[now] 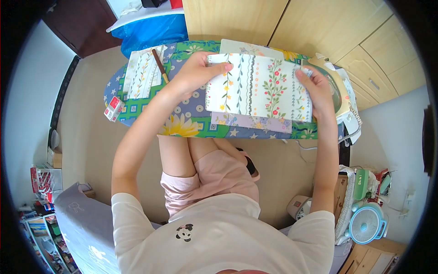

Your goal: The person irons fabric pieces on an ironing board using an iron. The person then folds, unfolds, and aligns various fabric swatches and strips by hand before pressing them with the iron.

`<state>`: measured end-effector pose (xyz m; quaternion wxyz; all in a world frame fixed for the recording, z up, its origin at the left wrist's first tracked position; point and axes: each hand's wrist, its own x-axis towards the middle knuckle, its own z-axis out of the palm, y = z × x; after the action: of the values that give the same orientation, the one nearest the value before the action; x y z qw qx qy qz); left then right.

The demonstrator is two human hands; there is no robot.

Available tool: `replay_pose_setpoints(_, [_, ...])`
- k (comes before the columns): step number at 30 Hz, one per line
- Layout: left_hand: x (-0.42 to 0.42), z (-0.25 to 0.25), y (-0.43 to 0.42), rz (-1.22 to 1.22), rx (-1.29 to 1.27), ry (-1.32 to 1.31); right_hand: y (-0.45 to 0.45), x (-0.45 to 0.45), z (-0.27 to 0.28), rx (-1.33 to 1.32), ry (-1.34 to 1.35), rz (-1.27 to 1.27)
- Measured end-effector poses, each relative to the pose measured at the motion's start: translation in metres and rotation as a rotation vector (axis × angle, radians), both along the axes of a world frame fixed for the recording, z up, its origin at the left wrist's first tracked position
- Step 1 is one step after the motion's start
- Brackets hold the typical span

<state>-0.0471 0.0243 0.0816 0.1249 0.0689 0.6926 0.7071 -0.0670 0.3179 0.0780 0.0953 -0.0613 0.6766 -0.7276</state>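
Note:
My left hand grips the upper left corner of a white floral-striped piece of cloth, thumb on top. My right hand pinches its upper right edge, so the cloth is stretched flat between both hands. It is held over an ironing board with a colourful flower and star cover. Beneath it, a lilac flowered piece shows at the near edge and a pale flowered piece at the far edge. An iron stands just right of my right hand, partly hidden by it.
At the board's left lie white floral pieces, a brown stick-like tool and a small red-and-white box. Wooden cabinets rise behind the board. A blue bag is at the back left, a small fan at the lower right.

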Motion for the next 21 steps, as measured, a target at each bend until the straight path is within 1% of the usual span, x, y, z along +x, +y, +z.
replay_pose_setpoints(1, [0.000,-0.004,0.001,0.001,0.001,-0.003,0.000,0.002,-0.006,0.001,-0.003,0.001])
replay_pose_setpoints(3, [-0.001,-0.014,0.004,-0.017,0.004,-0.050,0.000,0.013,-0.016,0.018,-0.198,-0.010])
replay_pose_setpoints(4, [-0.003,-0.017,0.004,-0.017,-0.052,-0.075,0.004,0.017,-0.022,0.000,-0.226,0.045])
replay_pose_setpoints(5, [-0.003,-0.019,0.004,-0.016,-0.050,-0.076,0.010,0.017,-0.031,0.001,-0.228,0.045])
replay_pose_setpoints(7, [-0.002,-0.022,0.007,-0.055,-0.028,-0.134,0.021,0.017,-0.046,0.155,-0.240,0.112])
replay_pose_setpoints(8, [-0.001,-0.023,0.008,-0.057,-0.028,-0.138,0.024,0.017,-0.048,0.156,-0.244,0.110])
replay_pose_setpoints(10, [0.000,-0.024,0.010,-0.063,-0.041,-0.098,0.025,0.018,-0.052,0.045,-0.159,0.112])
replay_pose_setpoints(11, [-0.001,-0.028,0.010,-0.064,-0.041,-0.101,0.025,0.019,-0.051,0.045,-0.162,0.112])
replay_pose_setpoints(13, [-0.009,-0.041,0.007,0.024,-0.089,-0.066,0.024,0.019,-0.047,0.076,-0.161,0.054])
replay_pose_setpoints(14, [-0.011,-0.046,0.006,0.028,-0.088,-0.068,0.025,0.019,-0.049,0.077,-0.162,0.058])
replay_pose_setpoints(15, [-0.014,-0.051,0.005,0.041,-0.107,-0.014,0.026,0.019,-0.052,0.118,-0.153,0.057])
replay_pose_setpoints(16, [-0.013,-0.051,0.005,0.054,-0.126,0.041,0.027,0.020,-0.054,0.159,-0.144,0.055])
replay_pose_setpoints(17, [-0.013,-0.050,0.002,0.056,-0.124,0.039,0.026,0.020,-0.054,0.161,-0.145,0.058])
replay_pose_setpoints(19, [-0.013,-0.047,-0.003,-0.100,-0.286,0.144,0.026,0.022,-0.054,0.208,-0.125,0.097])
replay_pose_setpoints(21, [-0.009,-0.052,-0.002,-0.065,-0.288,0.121,0.022,0.025,-0.051,0.186,-0.131,0.076])
